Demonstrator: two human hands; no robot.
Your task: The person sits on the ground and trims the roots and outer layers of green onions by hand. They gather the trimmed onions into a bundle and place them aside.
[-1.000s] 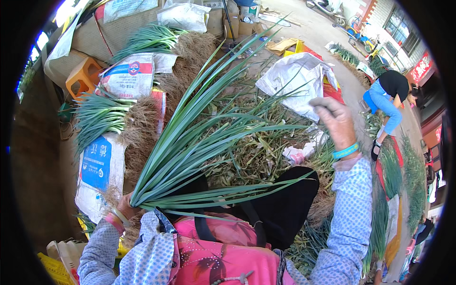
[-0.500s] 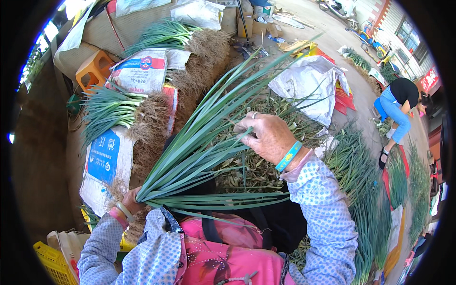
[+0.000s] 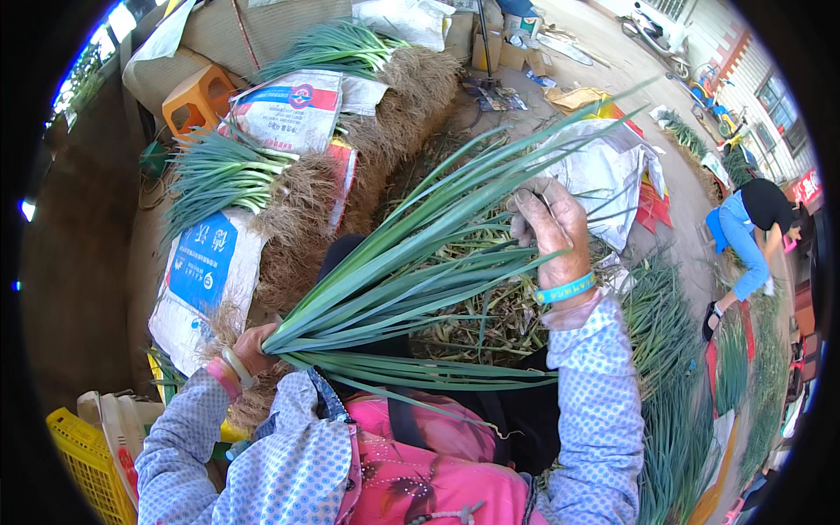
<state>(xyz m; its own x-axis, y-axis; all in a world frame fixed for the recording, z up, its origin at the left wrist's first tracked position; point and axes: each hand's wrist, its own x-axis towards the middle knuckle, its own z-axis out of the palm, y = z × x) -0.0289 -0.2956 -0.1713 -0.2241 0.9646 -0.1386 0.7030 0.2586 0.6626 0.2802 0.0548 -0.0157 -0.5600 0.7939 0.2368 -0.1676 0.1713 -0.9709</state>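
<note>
A bunch of scallions point(image 3: 411, 280) fans out across my lap, its long green leaves spreading up and to the right. My left hand point(image 3: 254, 350) is closed around the lower end of the bunch; the roots hang below it. Over the outer leaves, my right hand point(image 3: 553, 229) has its fingers curled in toward the thumb, and what they pinch, if anything, cannot be made out. One leaf tip passes close by its palm. Dry leaf scraps point(image 3: 472, 332) lie beneath the bunch.
Rooted scallion bundles point(image 3: 236, 179) are stacked at left with printed sacks point(image 3: 206, 271). An orange stool point(image 3: 199, 101) and yellow crate point(image 3: 87, 464) stand farther left. Loose scallions point(image 3: 674, 402) lie at right, beyond a white sack point(image 3: 604, 171). Another person point(image 3: 748, 227) bends over at far right.
My right hand has moved right and its fingers have turned upward, away from the leaves it was pinching at. My left hand keeps its grip on the bunch. The view has shifted slightly.
</note>
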